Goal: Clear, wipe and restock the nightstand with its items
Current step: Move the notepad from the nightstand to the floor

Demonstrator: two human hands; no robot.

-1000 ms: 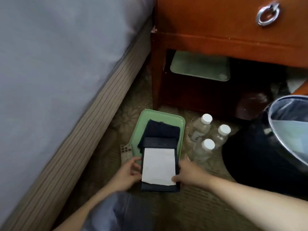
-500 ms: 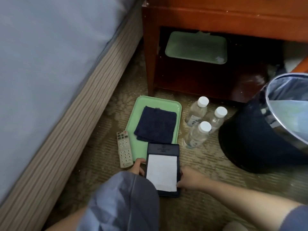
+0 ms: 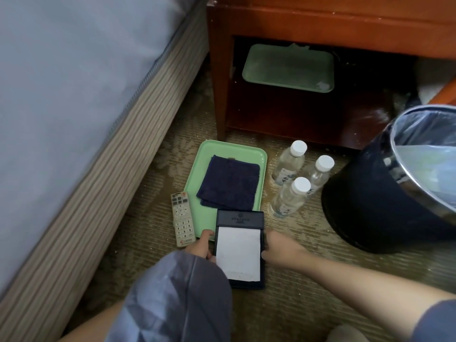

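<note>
Down on the patterned carpet (image 3: 308, 304), a dark notepad holder (image 3: 239, 219) with a white sheet in it lies low in the view, its far end overlapping the near edge of a green tray (image 3: 209, 154). Whether it rests on the floor or is lifted slightly cannot be told.

The left hand (image 3: 201, 246) grips the holder's left edge, at 9 o'clock from the sheet. One finger lies along the edge, and the rest is hidden behind a grey-clad knee (image 3: 172, 297). The right hand (image 3: 278, 250) takes the opposite edge, at 3 o'clock, with its fingertips pinching the rim.

A folded dark cloth (image 3: 229, 185) lies on the tray, at 12 o'clock from the holder. A pale remote (image 3: 182, 218) lies on the carpet just beside the tray's left side, at about 10 o'clock from the holder. Three water bottles (image 3: 290, 198) with white caps stand close together at 1 o'clock, just right of the tray. A black bin (image 3: 370, 206) with a clear liner sits beyond them at 3 o'clock in the view.

The wooden nightstand (image 3: 320, 21) fills the 12 o'clock edge. A second green tray (image 3: 283, 67) (dusty-looking) sits on its lower shelf. The bed (image 3: 61, 95) runs along the 9 o'clock side.
</note>
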